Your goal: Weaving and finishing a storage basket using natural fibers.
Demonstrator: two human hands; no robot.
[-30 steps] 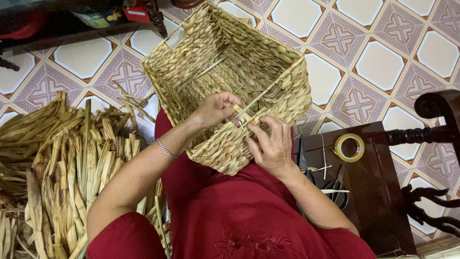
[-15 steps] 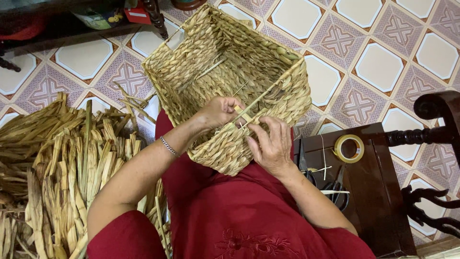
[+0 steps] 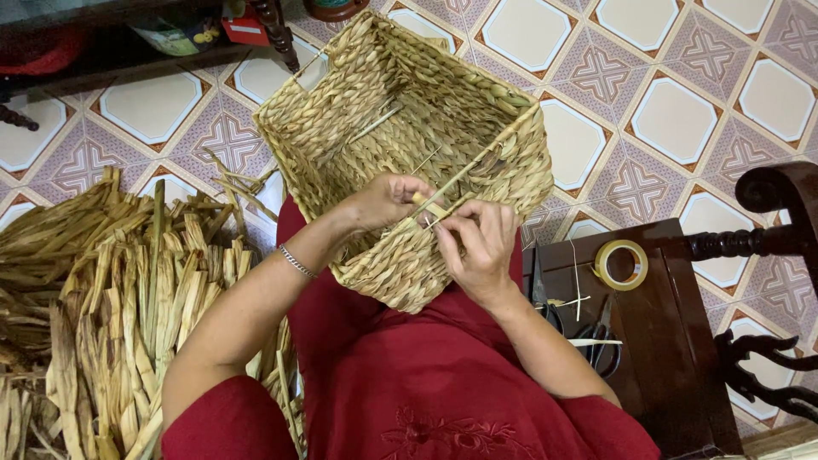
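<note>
A square basket woven of dried straw [image 3: 375, 94] rests tilted on my lap, its opening facing away and up. My left hand [image 3: 385, 201] grips the basket's near rim and pinches a thin straw strand [image 3: 464, 175] that runs along the rim. My right hand [image 3: 481, 247] is closed on the same rim just to the right, fingers pressing the strand's end into the weave. A silver bracelet sits on my left wrist.
A heap of dried straw leaves [image 3: 111, 290] lies on the tiled floor at my left. A dark wooden stool [image 3: 656, 341] at my right carries a roll of tape [image 3: 620, 264] and scissors [image 3: 601, 345]. A dark chair arm [image 3: 767, 247] stands further right.
Both hands stay at the basket's near rim; the left hand has shifted slightly along the strand, and the basket has barely moved.
</note>
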